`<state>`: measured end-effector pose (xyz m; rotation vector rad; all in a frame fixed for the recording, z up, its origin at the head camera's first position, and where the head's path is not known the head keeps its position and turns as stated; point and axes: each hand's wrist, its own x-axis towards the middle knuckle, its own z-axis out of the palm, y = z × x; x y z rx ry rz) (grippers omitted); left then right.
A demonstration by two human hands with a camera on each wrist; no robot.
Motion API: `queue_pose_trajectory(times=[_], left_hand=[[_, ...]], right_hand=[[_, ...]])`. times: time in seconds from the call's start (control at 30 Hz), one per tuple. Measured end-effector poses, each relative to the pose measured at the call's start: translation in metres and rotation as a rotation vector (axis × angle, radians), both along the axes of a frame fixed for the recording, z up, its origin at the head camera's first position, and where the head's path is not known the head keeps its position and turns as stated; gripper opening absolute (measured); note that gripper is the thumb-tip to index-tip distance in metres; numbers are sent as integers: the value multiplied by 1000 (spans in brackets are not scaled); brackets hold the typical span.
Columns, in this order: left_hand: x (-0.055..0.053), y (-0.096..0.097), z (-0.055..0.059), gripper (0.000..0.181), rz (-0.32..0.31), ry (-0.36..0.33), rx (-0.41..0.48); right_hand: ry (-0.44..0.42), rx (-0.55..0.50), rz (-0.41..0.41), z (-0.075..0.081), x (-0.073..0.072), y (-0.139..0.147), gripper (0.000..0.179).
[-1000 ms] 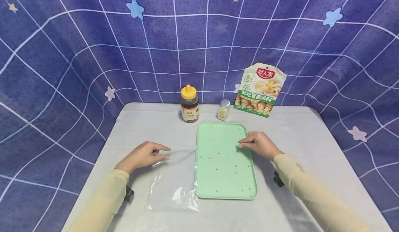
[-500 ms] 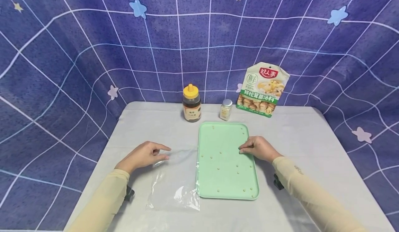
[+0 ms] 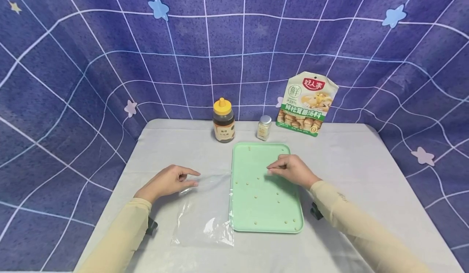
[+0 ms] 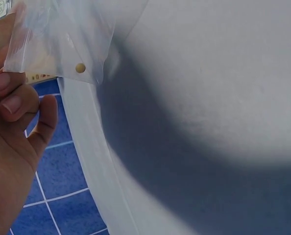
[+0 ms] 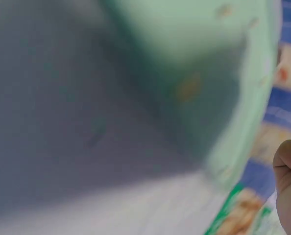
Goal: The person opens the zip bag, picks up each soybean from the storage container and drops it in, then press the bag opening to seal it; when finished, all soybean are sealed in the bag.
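Observation:
A mint-green tray (image 3: 265, 212) lies on the table with several small pale soybeans (image 3: 255, 197) scattered over it. To its left is a clear plastic bag (image 3: 203, 224), its mouth between the spread thumb and index finger of my left hand (image 3: 166, 183), which holds it. One round soybean (image 4: 80, 68) shows through the bag in the left wrist view. My right hand (image 3: 296, 170) is above the tray's right half, thumb and index finger pinched together at the tips, seemingly on a soybean that is mostly hidden. The right wrist view is blurred.
Behind the tray stand a dark squeeze bottle (image 3: 224, 122) with a yellow cap and a small jar (image 3: 264, 128) with a silver lid. A soup-seasoning pouch (image 3: 307, 104) leans against the blue grid curtain (image 3: 183, 69) at the back right.
My right hand dipped to the tray, then rose and shifted left with its fingertips pinched. The left hand and the bag have stayed in place.

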<state>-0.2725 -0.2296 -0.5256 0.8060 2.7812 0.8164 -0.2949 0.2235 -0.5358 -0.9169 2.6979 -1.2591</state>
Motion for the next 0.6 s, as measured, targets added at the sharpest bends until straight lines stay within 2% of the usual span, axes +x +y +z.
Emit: queue_pose_trajectory(times=[0.13,0.27,0.47,0.6], left_hand=[[0,-2,2,41,-1,-11,6],[1,-2,3,39,4,-24,9],[2,0,2,40,-5,-19,10],[1,0,1,43,-4,-14,9]], right_hand=[[43,-48,59,20,3,-40,13],[96,-65,134,33,1,-84,13],[150,-24,220,42,-5,-141,15],[146,-23,252,43,-9,-169,16]])
